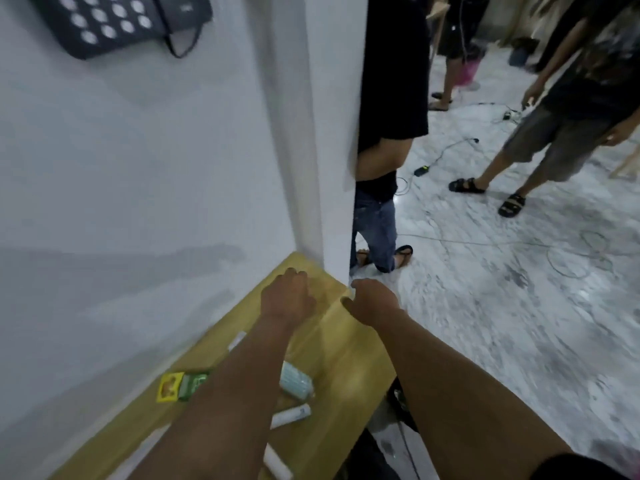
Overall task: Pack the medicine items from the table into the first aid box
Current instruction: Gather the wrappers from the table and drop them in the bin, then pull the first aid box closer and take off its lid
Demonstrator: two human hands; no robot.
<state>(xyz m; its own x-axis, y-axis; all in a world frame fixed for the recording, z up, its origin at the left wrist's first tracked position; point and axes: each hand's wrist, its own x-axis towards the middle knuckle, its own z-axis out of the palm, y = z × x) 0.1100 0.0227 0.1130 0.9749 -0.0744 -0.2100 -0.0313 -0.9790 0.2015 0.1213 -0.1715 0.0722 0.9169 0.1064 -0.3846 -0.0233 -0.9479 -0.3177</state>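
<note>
A big white wall [121, 185] fills the left side. High up on it hangs a dark thing with white round spots [104, 22].

Below the wall is a yellow wooden table [346, 358]. On the table, near the wall, lies a small yellow packet [169, 386], and a green packet [193, 384] touches its right side. A thin white tube [236, 340] lies a bit farther back, partly under the left arm. A pale blue pack [296, 381] lies just right of that arm. A white tube [290, 415] lies near it, closer to the camera, and another white tube [277, 464] is at the bottom edge. The picture is blurry, so the words on them cannot be read. I cannot see any first aid box.

The left hand [289, 294] reaches to the far end of the table, palm down. Its fingers are curled and close together, holding nothing.

The right hand [372, 301] is just beside it, at the table's far corner by the wall's edge. Its thumb sticks out to the left; I cannot tell how the other fingers are.

On the right is a grey marble floor [502, 289] with thin cables [568, 258] on it. People's legs in sandals [485, 188] stand there.
</note>
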